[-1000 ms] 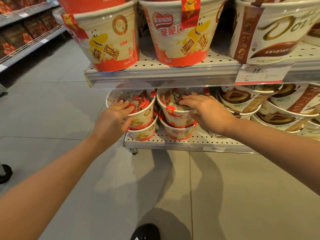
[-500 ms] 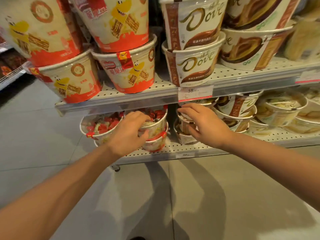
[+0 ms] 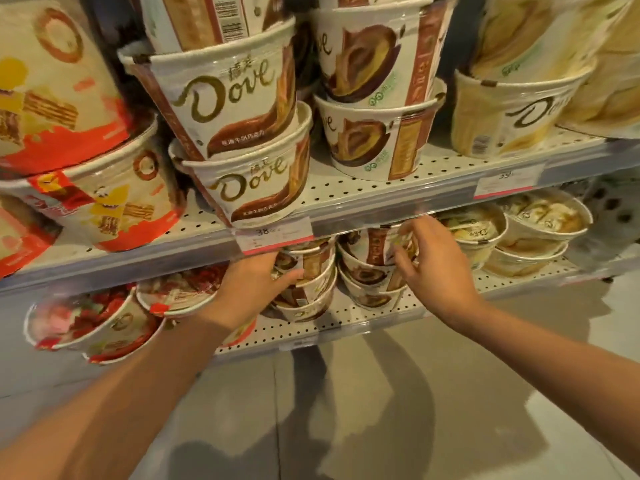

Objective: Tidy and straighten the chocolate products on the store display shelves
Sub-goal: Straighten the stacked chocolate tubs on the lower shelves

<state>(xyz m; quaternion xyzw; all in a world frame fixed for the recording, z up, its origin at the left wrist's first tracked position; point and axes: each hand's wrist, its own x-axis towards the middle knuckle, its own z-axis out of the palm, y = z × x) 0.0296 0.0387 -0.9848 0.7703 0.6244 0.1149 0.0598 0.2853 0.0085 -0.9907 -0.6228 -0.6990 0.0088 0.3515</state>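
Both hands work the lower shelf [image 3: 346, 318]: left hand [image 3: 251, 285] grips the left stack of brown Dove tubs [image 3: 308, 282], right hand [image 3: 434, 268] has loosely spread fingers [image 3: 403, 252] touching the neighbouring stack [image 3: 372, 271]. Step: squaring stacks. Next, probably: rotate labels forward, align with shelf edge.

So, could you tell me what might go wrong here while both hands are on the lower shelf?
1. The left hand grips a stack of brown Dove tubs that already leans; a push could topple it off the lower shelf.
2. The right hand reaches between neighbouring stacks, so its fingers may knock one askew.
3. The tilted Dove tubs above overhang the shelf edge and could be bumped.
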